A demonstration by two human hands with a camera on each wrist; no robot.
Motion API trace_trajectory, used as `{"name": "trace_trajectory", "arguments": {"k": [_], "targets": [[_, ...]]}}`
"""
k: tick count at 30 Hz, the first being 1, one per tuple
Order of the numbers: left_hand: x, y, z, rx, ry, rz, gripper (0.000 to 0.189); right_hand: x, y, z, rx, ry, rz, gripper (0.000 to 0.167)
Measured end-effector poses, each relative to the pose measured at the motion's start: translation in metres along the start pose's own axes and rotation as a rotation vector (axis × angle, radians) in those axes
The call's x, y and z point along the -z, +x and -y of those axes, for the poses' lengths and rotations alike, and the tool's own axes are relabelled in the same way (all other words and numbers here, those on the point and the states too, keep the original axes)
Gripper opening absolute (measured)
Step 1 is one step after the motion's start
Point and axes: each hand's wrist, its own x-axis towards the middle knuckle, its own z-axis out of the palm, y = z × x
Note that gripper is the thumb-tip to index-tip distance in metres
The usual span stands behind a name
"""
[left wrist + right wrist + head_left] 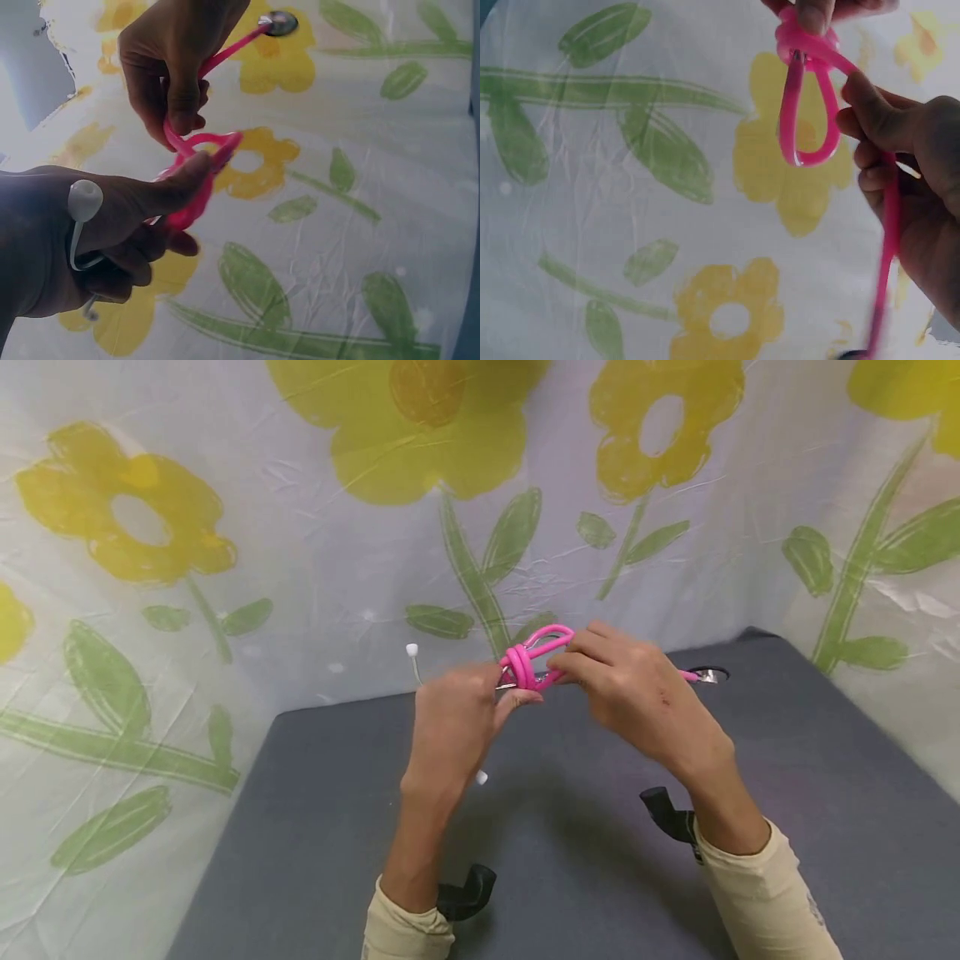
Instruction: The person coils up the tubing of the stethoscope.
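Both hands are on a stethoscope [521, 667] with pink tubing, held up over the table. My left hand [453, 727] grips the part where the tube is wound in coils around the folded length. White ear tips [412, 650] on thin metal arms stick out behind that hand; one ear tip [85, 200] lies in front of its wrist in the left wrist view. With thumb and fingers, my right hand [648, 693] pinches the tube just right of the coils. A tubing loop [787, 112] hangs from the coils in the right wrist view. Past the right hand dangles the metal chest piece [279, 23].
A dark grey table [337, 827] spreads below the hands. Behind and beside it hangs a white cloth [322, 610] printed with yellow flowers and green leaves. Black mounts [468, 893] are strapped at both wrists, over beige sleeves [765, 893].
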Motion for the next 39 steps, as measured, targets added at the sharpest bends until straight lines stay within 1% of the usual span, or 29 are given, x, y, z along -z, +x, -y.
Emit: {"name": "trace_trajectory", "arguments": {"k": [2, 5, 7, 10, 13, 17, 19, 21, 23, 27, 29, 31, 33, 35, 37, 39], "targets": [[0.0, -0.001, 0.0, -0.048, 0.016, 0.048, 0.047, -0.003, 0.0, -0.002, 0.007, -0.018, -0.031, 0.026], [-0.001, -0.002, 0.004, -0.098, 0.013, 0.108, 0.046, -0.009, 0.0, -0.006, 0.032, -0.046, -0.082, 0.025], [0.0, -0.003, 0.008, -0.12, 0.0, 0.131, 0.046, -0.013, 0.001, -0.01, 0.042, -0.055, -0.118, 0.023], [0.001, -0.004, 0.012, -0.129, -0.008, 0.143, 0.047, -0.017, 0.002, -0.014, 0.048, -0.055, -0.158, 0.024], [0.002, -0.005, 0.012, -0.138, 0.006, 0.158, 0.047, -0.02, 0.003, -0.015, 0.049, -0.046, -0.18, 0.026], [0.0, -0.005, 0.009, -0.177, 0.0, 0.222, 0.05, -0.017, 0.0, -0.017, 0.034, -0.036, -0.184, 0.026], [0.0, -0.004, 0.007, -0.203, -0.025, 0.245, 0.049, -0.015, -0.001, -0.02, 0.019, -0.015, -0.178, 0.026], [0.0, -0.004, 0.008, -0.224, -0.077, 0.248, 0.048, -0.013, -0.002, -0.024, 0.01, 0.033, -0.168, 0.025], [0.0, -0.004, 0.01, -0.249, -0.154, 0.247, 0.046, -0.011, -0.003, -0.028, 0.006, 0.103, -0.162, 0.027], [0.001, -0.005, 0.016, -0.312, -0.353, 0.255, 0.042, -0.008, -0.006, -0.036, 0.015, 0.241, -0.147, 0.034], [0.001, -0.005, 0.019, -0.335, -0.442, 0.244, 0.04, -0.009, -0.007, -0.04, 0.005, 0.297, -0.134, 0.034], [0.002, -0.005, 0.023, -0.346, -0.497, 0.222, 0.041, -0.013, -0.006, -0.043, -0.014, 0.36, -0.118, 0.032], [0.004, -0.005, 0.026, -0.345, -0.535, 0.193, 0.042, -0.019, -0.006, -0.046, -0.05, 0.429, -0.102, 0.03], [0.006, -0.004, 0.027, -0.331, -0.548, 0.163, 0.042, -0.025, -0.006, -0.05, -0.084, 0.499, -0.082, 0.029], [0.007, -0.004, 0.028, -0.304, -0.556, 0.137, 0.043, -0.03, -0.007, -0.053, -0.109, 0.55, -0.056, 0.029], [0.007, -0.003, 0.029, -0.27, -0.574, 0.113, 0.04, -0.034, -0.008, -0.054, -0.126, 0.57, -0.02, 0.029]]}}
